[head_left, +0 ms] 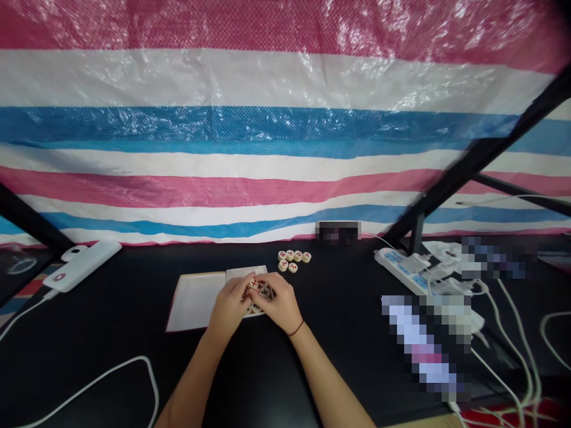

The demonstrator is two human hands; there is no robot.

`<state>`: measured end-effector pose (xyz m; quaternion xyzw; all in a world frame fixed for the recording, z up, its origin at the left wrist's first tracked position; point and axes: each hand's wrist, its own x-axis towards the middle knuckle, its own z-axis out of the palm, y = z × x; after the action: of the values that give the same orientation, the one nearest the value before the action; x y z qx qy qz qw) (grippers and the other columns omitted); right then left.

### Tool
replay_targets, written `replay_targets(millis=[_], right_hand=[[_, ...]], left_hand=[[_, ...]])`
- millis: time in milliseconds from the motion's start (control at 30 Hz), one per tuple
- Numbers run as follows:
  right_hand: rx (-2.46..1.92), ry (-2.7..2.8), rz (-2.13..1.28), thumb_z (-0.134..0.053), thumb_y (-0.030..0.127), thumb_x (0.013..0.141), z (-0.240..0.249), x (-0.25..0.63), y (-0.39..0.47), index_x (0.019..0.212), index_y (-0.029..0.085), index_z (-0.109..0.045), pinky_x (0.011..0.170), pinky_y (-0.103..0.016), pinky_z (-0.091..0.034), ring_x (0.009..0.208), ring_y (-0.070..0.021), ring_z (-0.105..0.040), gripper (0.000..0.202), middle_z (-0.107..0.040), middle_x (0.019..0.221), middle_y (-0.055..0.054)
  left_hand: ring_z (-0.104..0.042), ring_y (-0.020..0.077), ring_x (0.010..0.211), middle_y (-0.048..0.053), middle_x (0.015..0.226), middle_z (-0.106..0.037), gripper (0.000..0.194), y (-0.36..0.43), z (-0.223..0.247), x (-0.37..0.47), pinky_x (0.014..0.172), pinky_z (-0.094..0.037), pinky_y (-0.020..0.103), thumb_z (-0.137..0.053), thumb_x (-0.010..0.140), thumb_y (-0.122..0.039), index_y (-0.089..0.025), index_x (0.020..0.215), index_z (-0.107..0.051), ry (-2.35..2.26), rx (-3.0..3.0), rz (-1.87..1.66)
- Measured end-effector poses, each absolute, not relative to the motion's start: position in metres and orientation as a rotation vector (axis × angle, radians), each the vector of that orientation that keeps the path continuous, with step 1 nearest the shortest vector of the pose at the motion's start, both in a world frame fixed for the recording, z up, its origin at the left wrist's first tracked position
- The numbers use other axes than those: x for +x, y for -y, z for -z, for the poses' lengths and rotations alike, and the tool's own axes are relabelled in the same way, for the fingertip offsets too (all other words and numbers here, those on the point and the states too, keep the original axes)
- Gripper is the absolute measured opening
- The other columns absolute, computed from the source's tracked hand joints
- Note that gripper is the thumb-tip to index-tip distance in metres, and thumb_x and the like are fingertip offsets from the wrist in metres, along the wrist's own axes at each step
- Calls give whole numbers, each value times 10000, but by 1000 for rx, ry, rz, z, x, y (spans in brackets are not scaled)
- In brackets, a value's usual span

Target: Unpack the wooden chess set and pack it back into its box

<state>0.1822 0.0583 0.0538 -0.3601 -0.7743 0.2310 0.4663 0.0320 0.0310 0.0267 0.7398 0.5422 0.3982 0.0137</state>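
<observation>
Both our hands sit low over the box (235, 274), its open lid (194, 302) lying flat at left. Our left hand (229, 302) and right hand (280, 302) are each partly closed, fingers curled, with one red-marked disc (254, 283) between their fingertips above the box (which of the two truly grips it, we cannot tell). We do best to pinch it by its rim, character uncovered, without nudging the loose discs (264, 292) beneath. Beyond the box, to its right, six more discs (298, 256) rest on the black table (129, 297).
</observation>
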Motion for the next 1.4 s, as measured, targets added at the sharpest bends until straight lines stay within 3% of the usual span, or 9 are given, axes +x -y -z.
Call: replay_targets(millis=[133,267,367,600,1100,1233,1400], right_hand=[[-1054,1739,-432,-578,281,821,-47,207,-78,965,202,-667,787,-323,-502,835,-189,-634,187,-701,923,-60],[-1431,1583,-138,-536,343,817,-27,243,-104,949,160,-677,783,-358,-478,808,-222,-617,266,-700,901,-101],[-1562,1688,-115,-541,343,806,-13,257,-114,919,172,-678,767,-335,-462,811,-226,-610,247,-697,841,-86],[-1629,1812,-150,-583,259,791,-5,252,-113,920,213,-662,763,-300,-427,892,-223,-602,158,-710,934,-47],[-1642,1720,-48,-552,257,812,-10,243,-111,981,197,-634,721,-295,-357,853,-212,-574,198,-674,865,-51],[-1472,1722,-223,-490,305,866,-27,226,-96,962,176,-652,678,-270,-374,627,-157,-559,228,-592,621,7],[-1288,1981,-498,-449,378,918,-33,203,-82,1005,231,-675,690,-243,-412,691,-154,-621,284,-670,723,-3]], left_hand=[[-645,209,866,62,946,-697,377,-32,-34,33,798,-527,345,-524,899,-288,-213,1268,-531,-1692,2354,-1231],[-641,201,862,53,929,-698,250,-31,-41,28,794,-516,337,-489,915,-275,-224,1116,-630,-1767,2275,-1235],[-639,194,835,46,898,-699,222,-31,-44,23,770,-514,330,-466,917,-247,-216,1019,-661,-1777,2260,-1228],[-620,207,854,55,895,-694,212,-33,-37,17,804,-504,361,-474,897,-207,-205,985,-667,-1811,2218,-1268],[-615,214,860,56,891,-693,212,-35,-35,17,805,-497,365,-472,895,-217,-202,984,-663,-1860,2186,-1192],[-620,211,841,56,876,-701,219,-40,-40,28,796,-489,351,-475,898,-228,-203,996,-669,-1879,2252,-1035],[-605,257,924,76,902,-700,200,-44,-39,46,782,-455,368,-495,900,-266,-211,923,-686,-2011,2318,-826]])
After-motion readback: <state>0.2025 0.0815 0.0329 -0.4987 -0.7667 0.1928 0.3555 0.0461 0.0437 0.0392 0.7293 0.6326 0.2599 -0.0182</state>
